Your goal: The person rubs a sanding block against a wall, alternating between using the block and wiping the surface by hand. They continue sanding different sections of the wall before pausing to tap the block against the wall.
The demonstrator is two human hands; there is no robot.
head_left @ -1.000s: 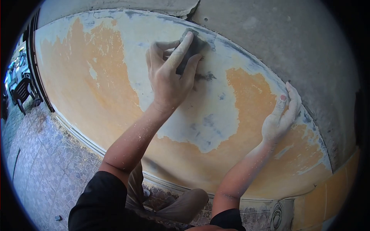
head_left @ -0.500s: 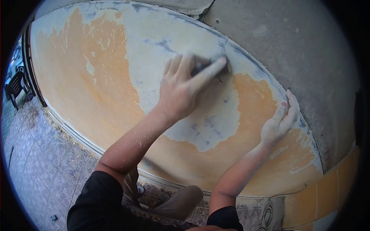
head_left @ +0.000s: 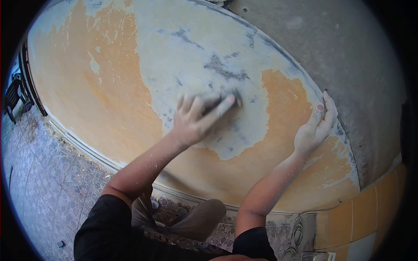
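Observation:
My left hand (head_left: 189,119) is closed round a small dark block (head_left: 235,99), which looks like a sanding block, with the forefinger stretched along it. Fingers and motion blur hide most of the block. It presses on a pale bare patch of the broad wall surface (head_left: 117,91), where orange paint surrounds whitish filler and grey-blue marks. At the surface's right edge rests my right hand (head_left: 314,128), fingers extended and thumb apart, holding nothing. Pale dust coats that hand and speckles both forearms.
A rough grey concrete surface (head_left: 296,48) adjoins the curved edge. Stone-patterned paving (head_left: 48,174) lies below, with a dark chair (head_left: 15,98) at far left. A coiled hose (head_left: 297,232) lies near yellow panels (head_left: 363,217) at lower right.
My left hand has moved down and slightly left with the block, uncovering grey marks higher on the pale patch. My right hand keeps its place at the edge. The view has shifted slightly.

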